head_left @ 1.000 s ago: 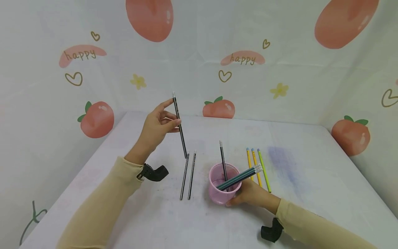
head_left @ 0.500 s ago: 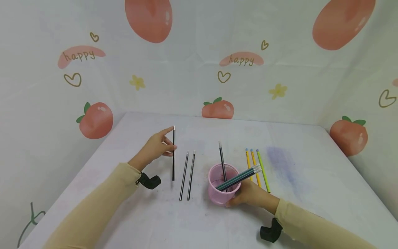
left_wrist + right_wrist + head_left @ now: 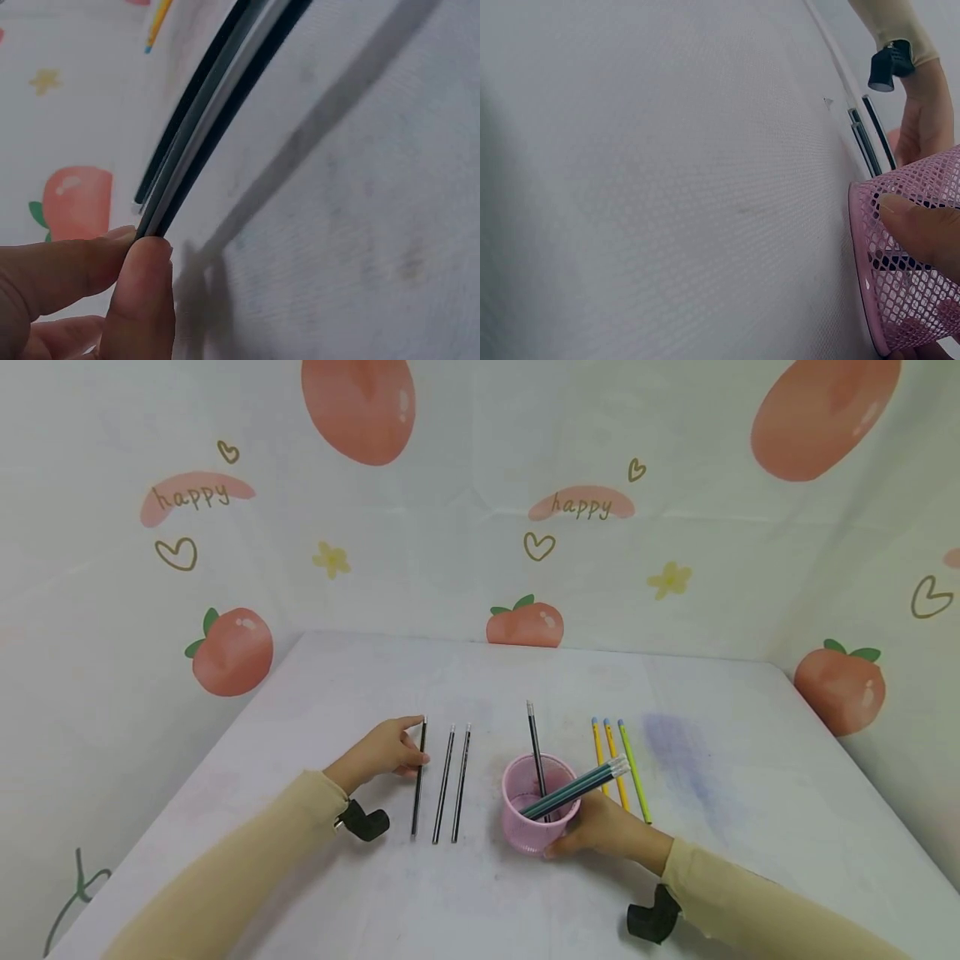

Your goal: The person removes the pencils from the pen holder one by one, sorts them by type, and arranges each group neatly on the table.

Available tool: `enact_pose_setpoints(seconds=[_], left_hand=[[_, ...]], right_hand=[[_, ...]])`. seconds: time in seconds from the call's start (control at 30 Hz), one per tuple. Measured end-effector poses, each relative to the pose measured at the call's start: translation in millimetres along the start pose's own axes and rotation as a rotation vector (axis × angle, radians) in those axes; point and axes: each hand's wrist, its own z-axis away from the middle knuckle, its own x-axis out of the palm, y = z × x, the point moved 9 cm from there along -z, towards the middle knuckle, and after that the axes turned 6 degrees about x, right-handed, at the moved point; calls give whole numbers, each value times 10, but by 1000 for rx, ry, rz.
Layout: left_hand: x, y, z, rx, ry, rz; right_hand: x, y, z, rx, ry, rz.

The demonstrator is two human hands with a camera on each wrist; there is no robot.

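Your left hand [image 3: 390,748] pinches a dark-striped pencil [image 3: 418,785] near its top end between thumb and fingers, holding it low over the tabletop [image 3: 375,893]; whether its far end touches the surface, you cannot tell. Just to its right lie two dark pencils [image 3: 443,787] [image 3: 462,785], side by side with a gap between them and nearly parallel to the one you hold. Your right hand [image 3: 611,827] curls around the side of a pink mesh cup [image 3: 525,837], thumb against its wall, steadying it upright on the tabletop. Inside the cup, one black pencil [image 3: 537,743] stands steeply on its own, while a bunch of dark pencils [image 3: 577,788] leans out over the right rim, too overlapped to count. Beyond your right hand lie two yellow pencils [image 3: 598,743] [image 3: 612,747] and a green pencil [image 3: 636,770] in a loose row, the yellow ones partly hidden by that hand. Laying out the pencils looks partway done: five rest on the tabletop, a sixth is nearly placed, and several remain in the cup.
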Motion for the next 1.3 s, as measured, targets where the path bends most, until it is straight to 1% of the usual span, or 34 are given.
enact_pose_setpoints(seconds=[0.07, 0.2, 0.43, 0.67, 0.93, 1.3], left_hand=[[37, -19, -1, -8, -13, -33], [83, -41, -1, -28, -26, -50], [94, -24, -13, -45, -25, -56], [104, -7, -10, -65, -23, -100], [118, -26, -29, -69, -33, -98], [139, -32, -47, -64, -28, -146]], right_hand=[[3, 0, -1, 0, -3, 1], [4, 1, -1, 9, -4, 1], [-10, -24, 13, 3, 0, 40], [-15, -40, 17, -13, -1, 39], [-15, -33, 16, -10, 5, 46], [-11, -16, 5, -19, 0, 37]])
